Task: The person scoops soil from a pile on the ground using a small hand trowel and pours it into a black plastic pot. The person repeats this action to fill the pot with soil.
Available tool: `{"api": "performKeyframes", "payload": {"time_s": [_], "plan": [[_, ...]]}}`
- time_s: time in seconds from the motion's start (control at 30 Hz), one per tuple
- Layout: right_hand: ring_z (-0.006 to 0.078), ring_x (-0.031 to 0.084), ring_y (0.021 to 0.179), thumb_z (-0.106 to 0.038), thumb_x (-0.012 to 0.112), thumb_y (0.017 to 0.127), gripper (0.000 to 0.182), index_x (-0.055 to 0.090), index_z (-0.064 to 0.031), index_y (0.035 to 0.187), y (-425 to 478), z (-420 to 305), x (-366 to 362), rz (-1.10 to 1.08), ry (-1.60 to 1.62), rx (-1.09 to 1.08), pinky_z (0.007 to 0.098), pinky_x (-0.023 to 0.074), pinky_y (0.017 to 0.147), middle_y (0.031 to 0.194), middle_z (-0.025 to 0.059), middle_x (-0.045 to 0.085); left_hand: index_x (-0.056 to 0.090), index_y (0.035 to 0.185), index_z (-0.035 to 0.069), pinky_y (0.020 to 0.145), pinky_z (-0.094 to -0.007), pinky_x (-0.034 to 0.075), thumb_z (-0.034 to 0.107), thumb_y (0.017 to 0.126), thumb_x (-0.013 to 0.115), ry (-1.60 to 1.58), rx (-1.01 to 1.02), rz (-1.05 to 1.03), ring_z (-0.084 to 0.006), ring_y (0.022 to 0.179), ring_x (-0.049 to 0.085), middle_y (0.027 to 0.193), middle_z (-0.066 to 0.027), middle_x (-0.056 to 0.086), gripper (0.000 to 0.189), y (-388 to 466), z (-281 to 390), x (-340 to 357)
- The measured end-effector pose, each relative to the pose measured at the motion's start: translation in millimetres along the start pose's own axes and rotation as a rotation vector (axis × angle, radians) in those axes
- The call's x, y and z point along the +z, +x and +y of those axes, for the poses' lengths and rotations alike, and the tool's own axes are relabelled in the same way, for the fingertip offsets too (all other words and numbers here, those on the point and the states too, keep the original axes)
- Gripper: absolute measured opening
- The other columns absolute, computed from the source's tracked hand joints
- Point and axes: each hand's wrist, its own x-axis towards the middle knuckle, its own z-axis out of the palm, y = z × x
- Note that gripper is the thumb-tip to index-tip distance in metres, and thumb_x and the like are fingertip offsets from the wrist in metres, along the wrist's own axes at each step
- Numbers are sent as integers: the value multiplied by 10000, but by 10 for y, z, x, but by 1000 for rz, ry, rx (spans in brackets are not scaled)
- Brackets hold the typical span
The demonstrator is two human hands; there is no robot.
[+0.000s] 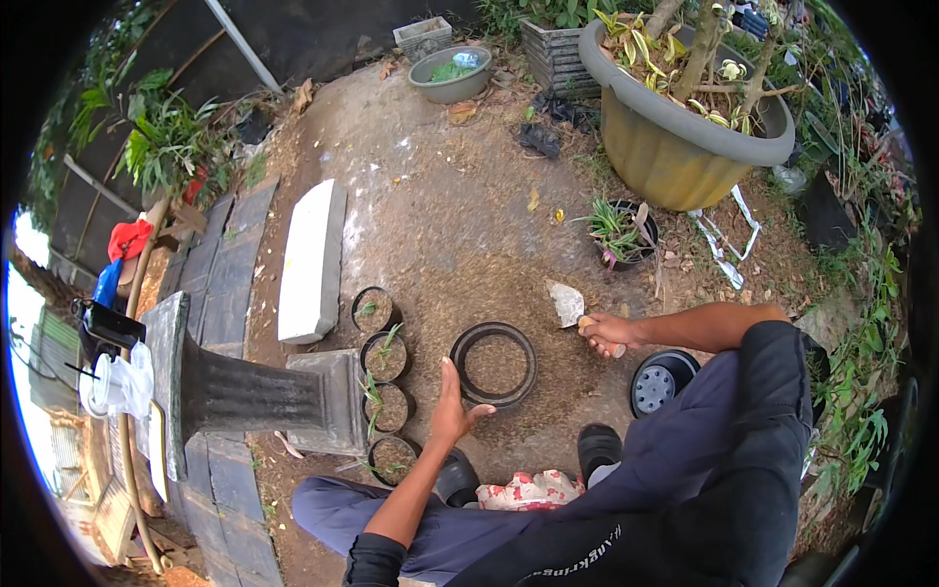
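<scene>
A round black plant pot (pixel 457 351) filled with brown soil stands on the ground before me. My left hand (pixel 453 412) is at its near left side, thumb and fingers spread around the rim; whether it touches the pot I cannot tell. To the right of the pot, my right hand (pixel 607 334) grips the wooden handle of a hand trowel. Its soil-smeared metal blade (pixel 566 303) points up and left, over loose soil (pixel 469 286) on the ground. Beside my right knee sits a black plastic pot (pixel 655 385) with holes in its base.
Several small black pots with seedlings (pixel 385 357) line the left, beside a grey pedestal (pixel 257 389) and white block (pixel 308 264). A potted plant (pixel 623 233) and large planter (pixel 667 139) stand at right. A basin (pixel 450 77) is at the back; patterned cloth (pixel 530 490) lies between my feet.
</scene>
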Motion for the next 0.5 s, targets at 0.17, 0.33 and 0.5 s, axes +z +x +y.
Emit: {"api": "performKeyframes", "payload": {"time_s": [0.17, 0.33, 0.5], "plan": [[69, 443, 533, -216, 561, 998, 157, 418, -158, 1031, -189, -132, 71, -92, 59, -13, 234, 397, 420, 734, -21, 454, 44, 1545, -25, 1153, -421, 327, 466, 626, 877, 23, 13, 22, -386, 1480, 195, 1609, -263, 110, 1334, -21, -22, 20], [53, 442, 530, -250, 563, 1006, 157, 424, -178, 1027, -445, -268, 185, -116, -28, -36, 218, 388, 416, 729, -40, 461, 25, 1547, -19, 1149, -422, 331, 478, 627, 872, 27, 16, 28, -395, 1475, 202, 1606, -272, 105, 1346, -25, -98, 75], [49, 436, 526, -260, 562, 1008, 151, 433, -185, 1035, -647, -367, 234, -148, -86, -49, 209, 385, 417, 730, -47, 462, -5, 1548, -14, 1141, -426, 340, 479, 632, 870, 17, 34, 33, -402, 1469, 216, 1605, -276, 101, 1360, -26, -99, 86]]}}
